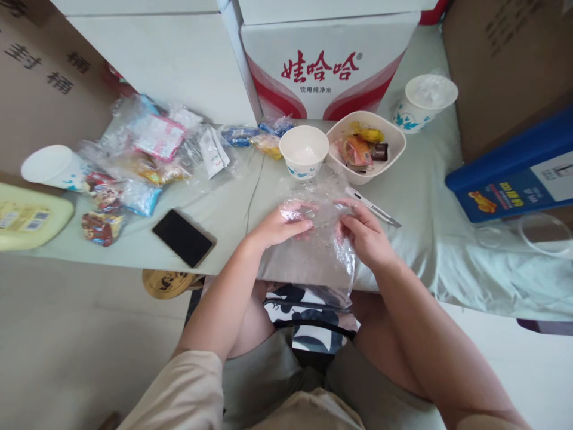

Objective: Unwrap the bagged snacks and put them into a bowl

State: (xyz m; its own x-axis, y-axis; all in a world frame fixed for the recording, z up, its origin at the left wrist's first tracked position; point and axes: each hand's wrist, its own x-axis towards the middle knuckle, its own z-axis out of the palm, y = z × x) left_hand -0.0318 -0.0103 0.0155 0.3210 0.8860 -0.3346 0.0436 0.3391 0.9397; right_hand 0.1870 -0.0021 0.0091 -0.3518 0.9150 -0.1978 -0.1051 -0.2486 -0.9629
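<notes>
A clear plastic bag (316, 251) lies at the table's front edge and hangs over it. My left hand (280, 226) is closed on the bag's upper left part, fingers curled over the crinkled film. My right hand (364, 233) grips the bag's upper right part, fingers pinched into the plastic. Just beyond the bag stand a white paper cup (304, 150) and a beige bowl (390, 138) holding wrapped snacks (360, 148). A white utility knife (371, 207) lies right behind my right hand.
A black phone (182, 237) lies left of my hands. Snack packets in plastic bags (143, 149) pile up at the left, beside a tipped cup (54, 167) and a yellow bottle (27, 216). White cartons (322, 65) stand behind; a covered cup (425, 101) and blue box (514, 173) sit right.
</notes>
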